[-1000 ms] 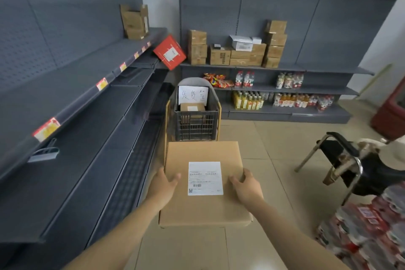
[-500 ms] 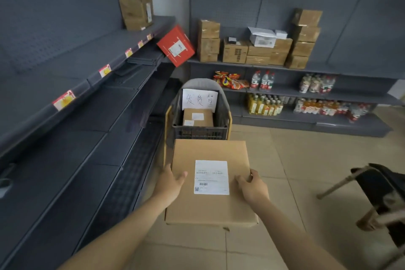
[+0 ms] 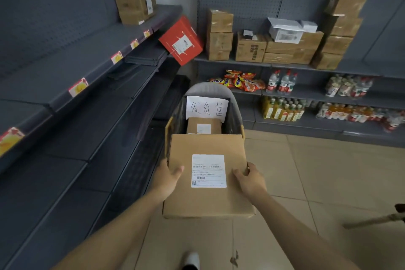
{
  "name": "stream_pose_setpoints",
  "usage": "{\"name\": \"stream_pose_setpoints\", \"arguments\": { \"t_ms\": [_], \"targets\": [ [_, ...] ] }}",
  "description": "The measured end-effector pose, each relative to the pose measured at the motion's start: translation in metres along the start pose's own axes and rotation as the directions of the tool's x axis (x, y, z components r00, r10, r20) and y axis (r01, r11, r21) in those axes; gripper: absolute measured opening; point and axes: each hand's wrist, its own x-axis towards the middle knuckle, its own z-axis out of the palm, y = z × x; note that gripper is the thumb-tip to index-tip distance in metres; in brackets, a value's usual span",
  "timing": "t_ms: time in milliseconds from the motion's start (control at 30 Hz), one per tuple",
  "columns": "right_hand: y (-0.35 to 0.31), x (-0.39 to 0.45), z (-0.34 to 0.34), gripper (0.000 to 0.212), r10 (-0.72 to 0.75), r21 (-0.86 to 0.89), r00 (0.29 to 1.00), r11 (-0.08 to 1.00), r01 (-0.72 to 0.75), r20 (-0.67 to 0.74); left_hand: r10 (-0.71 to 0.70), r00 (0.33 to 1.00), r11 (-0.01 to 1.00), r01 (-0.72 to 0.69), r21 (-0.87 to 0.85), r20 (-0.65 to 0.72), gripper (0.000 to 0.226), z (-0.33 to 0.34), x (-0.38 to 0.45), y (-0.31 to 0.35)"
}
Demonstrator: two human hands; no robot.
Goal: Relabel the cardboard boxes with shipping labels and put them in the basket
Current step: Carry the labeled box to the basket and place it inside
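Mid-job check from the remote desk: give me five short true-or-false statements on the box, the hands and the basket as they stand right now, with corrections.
1. Both hands hold the cardboard box, the left hand on its left edge and the right hand on its right edge. True.
2. The held box has no label. False: a white shipping label is stuck on its top face.
3. The basket is empty. False: a smaller labelled box already lies inside.
4. A handwritten paper sign is fixed at the back of the basket. True.
5. The red box sits flat on the floor. False: it leans tilted at the shelf corner.
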Motion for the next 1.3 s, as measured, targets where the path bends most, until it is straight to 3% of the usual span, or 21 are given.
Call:
{"name": "stream_pose_setpoints", "arguments": {
  "t_ms": [500,767,933,1300],
  "targets": [
    [-0.072,0.229,0.039,0.059,0.110,-0.017,0.994,0.994,-0.110,0.002,-0.079,0.986,0.995,0.069,0.074,0.147,0.063,0.036,0.258,0.048],
    [-0.086,0.376,0.070,0.056,0.187,-0.040,0.976,0.982,-0.183,0.109,-0.232,0.968,0.972,0.226,0.069,0.097,0.053,0.086,0.388,0.061],
    [-0.085,0.451,0.088,0.057,0.257,-0.101,0.955,0.965,-0.244,0.149,-0.285,0.948,0.958,0.275,0.084,0.142,0.049,0.116,0.463,0.059],
    [-0.065,0.551,0.147,0.056,0.331,-0.221,0.921,0.932,-0.286,0.203,-0.387,0.906,0.922,0.373,0.106,0.174,0.038,0.172,0.569,0.020]
  ]
}}
